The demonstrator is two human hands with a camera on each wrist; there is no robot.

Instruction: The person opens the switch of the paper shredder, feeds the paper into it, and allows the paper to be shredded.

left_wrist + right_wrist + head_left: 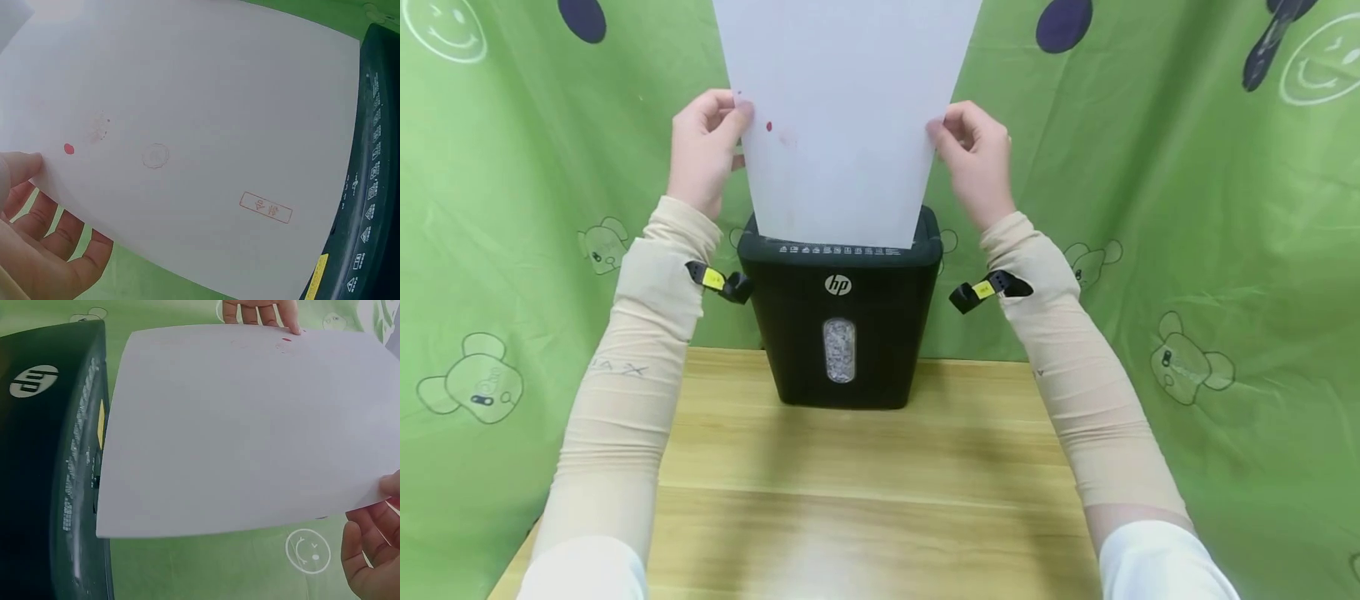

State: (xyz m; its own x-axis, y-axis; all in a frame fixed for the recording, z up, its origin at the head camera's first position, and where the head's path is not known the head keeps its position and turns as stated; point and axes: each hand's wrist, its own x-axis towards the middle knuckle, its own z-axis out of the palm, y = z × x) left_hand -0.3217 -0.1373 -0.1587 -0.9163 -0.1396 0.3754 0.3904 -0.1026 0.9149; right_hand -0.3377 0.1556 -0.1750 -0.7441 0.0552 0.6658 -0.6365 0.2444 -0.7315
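Observation:
A white sheet of paper point(842, 125) stands upright over a black HP paper shredder point(797, 325), its lower edge at the top opening. My left hand point(703, 150) pinches the paper's left edge between thumb and fingers. On the opposite edge, my right hand point(976, 158) pinches it the same way. Red specks mark the paper near the left thumb. In the left wrist view, the sheet point(206, 125) also shows a faint round stamp and a small red boxed stamp. The right wrist view shows the sheet's lower edge point(115, 450) beside the shredder's top.
The shredder stands on a wooden table point(850, 467) against a green curtain point(1225, 208) printed with bears and smiley faces. Pale shreds show through its front window point(840, 350). Black straps with yellow labels point(713, 278) circle both wrists.

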